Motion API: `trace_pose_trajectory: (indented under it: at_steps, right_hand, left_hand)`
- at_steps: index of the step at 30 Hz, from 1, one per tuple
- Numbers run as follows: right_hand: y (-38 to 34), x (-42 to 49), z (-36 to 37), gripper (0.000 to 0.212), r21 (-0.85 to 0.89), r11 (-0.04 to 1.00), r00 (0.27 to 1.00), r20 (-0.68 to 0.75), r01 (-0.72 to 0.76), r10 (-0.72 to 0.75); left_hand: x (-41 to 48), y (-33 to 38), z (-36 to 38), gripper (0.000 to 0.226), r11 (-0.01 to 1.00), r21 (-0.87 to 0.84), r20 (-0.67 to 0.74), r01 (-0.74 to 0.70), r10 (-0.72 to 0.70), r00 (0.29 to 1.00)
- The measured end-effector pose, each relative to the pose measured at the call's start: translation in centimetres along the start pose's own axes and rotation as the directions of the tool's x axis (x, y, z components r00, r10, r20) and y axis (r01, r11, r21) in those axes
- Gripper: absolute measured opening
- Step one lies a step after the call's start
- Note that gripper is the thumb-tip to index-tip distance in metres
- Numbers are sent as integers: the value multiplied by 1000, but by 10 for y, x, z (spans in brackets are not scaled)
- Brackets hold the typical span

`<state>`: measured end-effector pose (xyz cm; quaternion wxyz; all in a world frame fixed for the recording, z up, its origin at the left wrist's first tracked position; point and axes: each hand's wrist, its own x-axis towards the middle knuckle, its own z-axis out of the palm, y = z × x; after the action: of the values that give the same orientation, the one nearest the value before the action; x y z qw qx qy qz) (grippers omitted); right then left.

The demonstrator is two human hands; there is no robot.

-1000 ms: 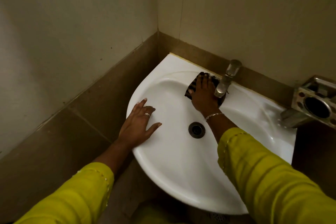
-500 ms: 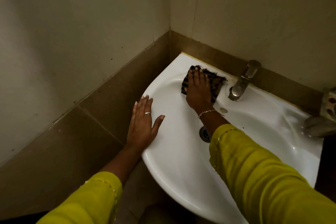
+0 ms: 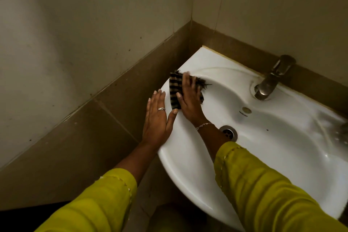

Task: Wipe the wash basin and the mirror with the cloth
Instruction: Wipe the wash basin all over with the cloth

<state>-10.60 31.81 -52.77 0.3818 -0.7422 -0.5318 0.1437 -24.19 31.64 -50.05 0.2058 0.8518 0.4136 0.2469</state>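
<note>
Both hands sit at the near-left rim of the white ceramic wash basin (image 3: 263,156). Flat and spread, the right hand (image 3: 190,100) presses a dark checked cloth with frayed edges (image 3: 176,90) onto that rim; the cloth's long axis runs from the rim's outer edge toward the bowl. Just beside it, the left hand (image 3: 157,118) lies open, palm down, gripping nothing. A metal tap (image 3: 271,79) stands well apart.

White wash basin (image 3: 282,147), mounted in wall corner.
On its left rim: striped cloth (image 3: 175,90) under the flat right hand (image 3: 190,100); left hand (image 3: 157,118) flat on the rim's outer edge. Tap (image 3: 271,79) at back edge; drain (image 3: 228,133) mid-bowl.
</note>
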Motion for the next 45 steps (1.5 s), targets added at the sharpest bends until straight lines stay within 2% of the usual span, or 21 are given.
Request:
trace_pose_trajectory:
  at_steps: [1, 3, 8, 16, 20, 27, 29, 30, 32, 33, 35, 37, 39, 42, 45]
  right_hand:
    - [-5, 0, 2, 64, -10, 996, 995, -45, -85, 84]
    - [-16, 3, 8, 68, 19, 974, 973, -33, -226, 227]
    - [-25, 14, 18, 73, -8, 948, 947, 48, -317, 317]
    - [-37, -13, 22, 74, -33, 981, 947, 258, -190, 192]
    - [-39, -29, 18, 62, -99, 989, 918, 372, -110, 139]
    - [-54, -65, 2, 58, 122, 982, 874, 481, -147, 72]
    - [-52, -71, 0, 57, 5, 986, 820, 555, -169, 138]
    - [-54, -75, -4, 56, 3, 984, 807, 573, -177, 144]
    - [-60, -85, -8, 61, 194, 964, 823, 566, -181, 41]
    - [-61, -90, -10, 61, 247, 948, 828, 560, -201, 29]
    - [-58, -97, -12, 60, 243, 956, 838, 546, -166, 7]
    - [-53, -106, -9, 73, 146, 985, 833, 554, -88, -7]
    - [-49, -109, -10, 75, -2, 998, 792, 609, -57, 47]
    - [-49, -117, -14, 75, -53, 996, 758, 646, -72, 89]
    - [-49, -130, -23, 74, -79, 994, 723, 682, -78, 111]
  left_hand:
    - [0, 0, 0, 92, 1000, -9, -3, 10, -10, 1000]
    - [0, 0, 0, 94, 999, -25, -6, 25, -25, 1000]
    - [0, -2, 1, 92, 999, -48, 25, 10, -9, 1000]
    - [2, -3, 0, 71, 992, -123, 6, -9, 10, 1000]
    - [1, -3, 0, 67, 982, -186, -19, -38, 35, 999]
    - [-2, 0, -6, 62, 970, -234, -59, -65, 52, 997]
    - [-3, -1, -8, 62, 973, -218, -67, -75, 62, 996]
    - [-4, -1, -9, 66, 975, -206, -72, -81, 68, 995]
    - [-7, -1, -10, 74, 982, -157, -66, -104, 95, 993]
    - [-8, 0, -11, 72, 984, -140, -47, -112, 106, 993]
    - [-7, 3, -12, 68, 984, -162, 50, -78, 87, 995]
    - [0, 5, -16, 69, 972, -233, 190, 24, 21, 982]
    - [10, 3, -19, 64, 974, -206, 349, 91, -13, 937]
    - [18, 4, -23, 59, 999, -15, 527, 37, -24, 850]
    - [24, 11, -28, 50, 995, -11, 632, 102, -72, 772]
